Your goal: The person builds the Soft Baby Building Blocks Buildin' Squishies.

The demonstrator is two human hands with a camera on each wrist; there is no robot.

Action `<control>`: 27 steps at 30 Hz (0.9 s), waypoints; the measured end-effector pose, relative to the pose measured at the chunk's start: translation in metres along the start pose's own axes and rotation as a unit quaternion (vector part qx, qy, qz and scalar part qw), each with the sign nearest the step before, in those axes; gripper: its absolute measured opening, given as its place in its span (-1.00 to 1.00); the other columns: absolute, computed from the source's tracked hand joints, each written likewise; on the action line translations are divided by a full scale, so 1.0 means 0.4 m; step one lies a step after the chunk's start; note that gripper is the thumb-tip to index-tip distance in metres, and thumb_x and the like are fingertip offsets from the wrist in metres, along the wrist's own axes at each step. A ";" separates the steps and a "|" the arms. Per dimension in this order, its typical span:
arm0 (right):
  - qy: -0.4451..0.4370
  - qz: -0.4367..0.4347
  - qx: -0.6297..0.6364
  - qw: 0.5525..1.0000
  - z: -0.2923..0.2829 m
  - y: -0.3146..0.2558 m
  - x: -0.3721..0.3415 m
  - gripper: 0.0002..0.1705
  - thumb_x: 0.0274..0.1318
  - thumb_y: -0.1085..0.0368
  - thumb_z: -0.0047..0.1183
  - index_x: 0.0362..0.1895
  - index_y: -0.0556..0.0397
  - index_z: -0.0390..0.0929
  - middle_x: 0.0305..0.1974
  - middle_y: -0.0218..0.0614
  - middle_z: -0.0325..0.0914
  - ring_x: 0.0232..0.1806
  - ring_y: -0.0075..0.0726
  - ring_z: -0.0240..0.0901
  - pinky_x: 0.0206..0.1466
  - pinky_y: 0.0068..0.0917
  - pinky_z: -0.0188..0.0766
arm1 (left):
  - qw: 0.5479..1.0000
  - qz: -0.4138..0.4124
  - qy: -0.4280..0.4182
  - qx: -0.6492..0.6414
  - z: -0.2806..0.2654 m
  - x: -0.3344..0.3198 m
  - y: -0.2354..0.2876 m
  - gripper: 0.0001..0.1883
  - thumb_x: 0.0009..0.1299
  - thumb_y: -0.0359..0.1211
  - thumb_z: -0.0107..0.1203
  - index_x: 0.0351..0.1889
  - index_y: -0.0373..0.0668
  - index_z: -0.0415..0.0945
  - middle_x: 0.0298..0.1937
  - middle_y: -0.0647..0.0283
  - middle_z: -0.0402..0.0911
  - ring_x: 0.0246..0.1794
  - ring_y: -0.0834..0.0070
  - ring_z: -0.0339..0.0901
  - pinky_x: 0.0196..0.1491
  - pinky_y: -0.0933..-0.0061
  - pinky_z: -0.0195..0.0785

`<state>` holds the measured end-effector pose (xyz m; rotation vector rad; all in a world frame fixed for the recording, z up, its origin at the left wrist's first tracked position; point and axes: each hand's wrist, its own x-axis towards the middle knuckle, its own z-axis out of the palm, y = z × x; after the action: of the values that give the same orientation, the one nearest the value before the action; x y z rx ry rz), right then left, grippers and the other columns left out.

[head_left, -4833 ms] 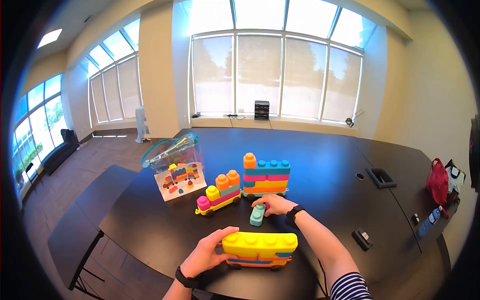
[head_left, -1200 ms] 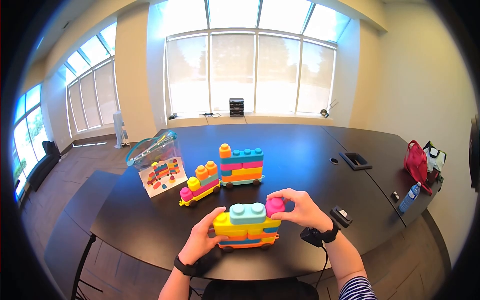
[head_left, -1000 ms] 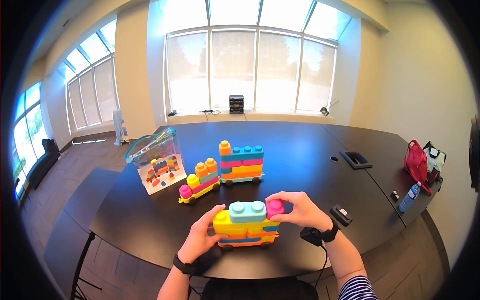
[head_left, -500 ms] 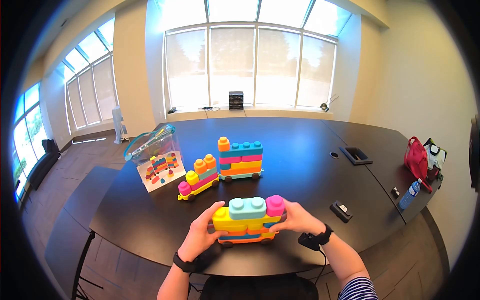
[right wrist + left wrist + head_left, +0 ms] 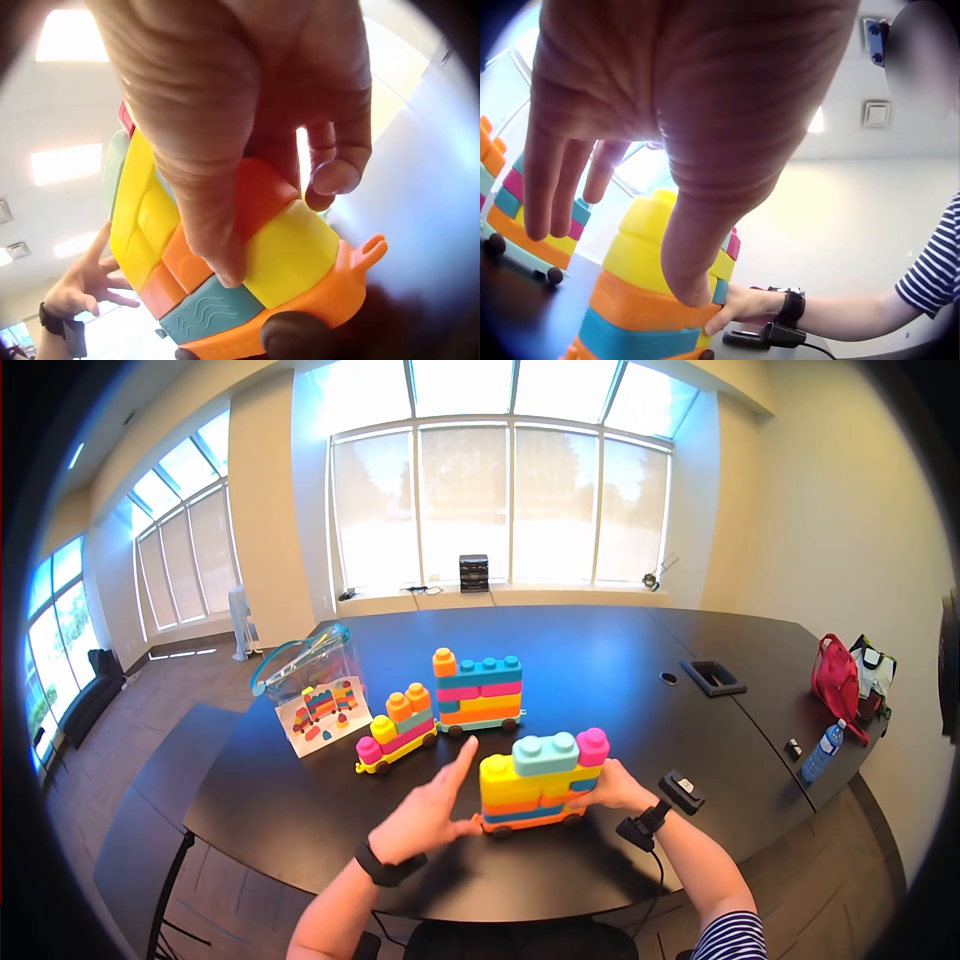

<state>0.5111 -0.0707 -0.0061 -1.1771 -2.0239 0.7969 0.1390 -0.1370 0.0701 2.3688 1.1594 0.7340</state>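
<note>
My right hand (image 5: pixel 618 788) grips the right end of a toy train wagon (image 5: pixel 530 795) built from chunky building blocks. The wagon has an orange wheeled base, with orange, blue and yellow blocks stacked on it. A light teal block (image 5: pixel 545 753) and a pink block (image 5: pixel 592 746) top the stack. In the right wrist view, the thumb presses the wagon's side (image 5: pixel 292 251) near its hook end. Off the wagon's left end, my left hand (image 5: pixel 420 815) holds nothing, its fingers stretched out; the left wrist view shows its thumb overlapping the yellow and orange blocks (image 5: pixel 641 296).
Behind stand a small yellow-based wagon (image 5: pixel 400 732) and a taller teal-based wagon (image 5: pixel 480 700). A picture card (image 5: pixel 325 720) leans on a clear bag (image 5: pixel 325 655). To the right are a black device (image 5: pixel 683 790), a water bottle (image 5: pixel 824 750) and a red bag (image 5: pixel 833 678).
The teal and pink blocks went onto the wagon's top. In the last half second the right hand moved the wagon right and slightly up in view; the left hand let go of it.
</note>
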 end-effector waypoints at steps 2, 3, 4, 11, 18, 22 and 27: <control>0.024 0.030 -0.037 0.999 -0.048 0.027 0.011 -0.26 -0.18 0.20 0.66 0.16 0.10 0.67 -0.05 -0.24 0.82 -0.01 -0.29 0.75 0.17 -0.30 0.61 | 0.998 0.037 0.030 0.033 -0.046 0.061 -0.019 0.34 0.17 -0.25 0.63 0.78 -0.04 -0.18 0.54 -0.12 0.41 0.34 -0.06 0.60 0.36 0.06 0.50; 0.045 0.052 -0.040 0.997 -0.069 0.036 0.017 -0.27 -0.16 0.25 0.66 0.16 0.11 0.68 -0.08 -0.26 0.81 -0.05 -0.33 0.75 0.09 -0.31 0.65 | 0.997 0.053 0.041 0.050 -0.068 0.097 -0.031 0.33 0.18 -0.24 0.63 0.78 -0.05 -0.16 0.54 -0.14 0.41 0.38 -0.08 0.56 0.39 0.07 0.47; 0.065 0.062 -0.029 0.996 -0.089 0.048 0.023 -0.29 -0.16 0.28 0.65 0.16 0.11 0.68 -0.11 -0.28 0.81 -0.08 -0.36 0.74 0.03 -0.33 0.67 | 0.995 0.067 0.053 0.059 -0.087 0.138 -0.046 0.30 0.18 -0.23 0.63 0.77 -0.08 -0.11 0.54 -0.15 0.41 0.44 -0.11 0.48 0.45 0.07 0.39; 0.141 0.182 -0.010 0.973 -0.190 0.134 0.122 -0.46 -0.13 0.43 0.60 0.01 0.17 0.67 -0.29 -0.30 0.74 -0.40 -0.46 0.69 -0.38 -0.41 0.66 | 0.973 0.058 0.067 0.212 -0.113 0.477 -0.160 0.23 0.11 -0.13 0.65 0.68 -0.18 0.09 0.44 -0.11 0.49 0.51 -0.11 0.37 0.47 0.00 0.35; 0.187 0.207 -0.002 0.960 -0.211 0.220 0.210 -0.35 -0.18 0.38 0.62 0.08 0.15 0.65 -0.22 -0.24 0.78 -0.41 -0.41 0.72 -0.43 -0.39 0.69 | 0.963 -0.012 0.009 0.269 -0.033 0.734 -0.255 0.10 -0.04 0.00 0.68 0.46 -0.12 0.37 0.37 -0.02 0.57 0.43 -0.03 0.47 0.50 -0.01 0.25; 0.203 0.204 0.024 0.958 -0.206 0.233 0.228 -0.40 -0.11 0.44 0.60 0.06 0.19 0.61 -0.25 -0.26 0.73 -0.49 -0.45 0.64 -0.48 -0.45 0.60 | 0.959 -0.057 -0.048 0.272 -0.014 0.783 -0.250 0.01 -0.05 0.03 0.68 0.36 -0.10 0.48 0.23 0.03 0.70 0.32 0.00 0.58 0.46 0.01 0.32; 0.195 0.192 0.058 0.960 -0.204 0.230 0.224 -0.43 -0.10 0.42 0.59 0.02 0.22 0.61 -0.27 -0.25 0.73 -0.50 -0.44 0.64 -0.49 -0.46 0.58 | 0.959 -0.084 -0.072 0.262 0.007 0.792 -0.275 -0.05 -0.08 -0.02 0.71 0.31 -0.11 0.60 0.17 0.05 0.76 0.25 0.01 0.66 0.31 0.05 0.51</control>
<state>0.5863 0.0616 -0.0068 -1.5455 -1.4302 0.7787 0.2386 0.1822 0.0948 2.6324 1.6213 0.2017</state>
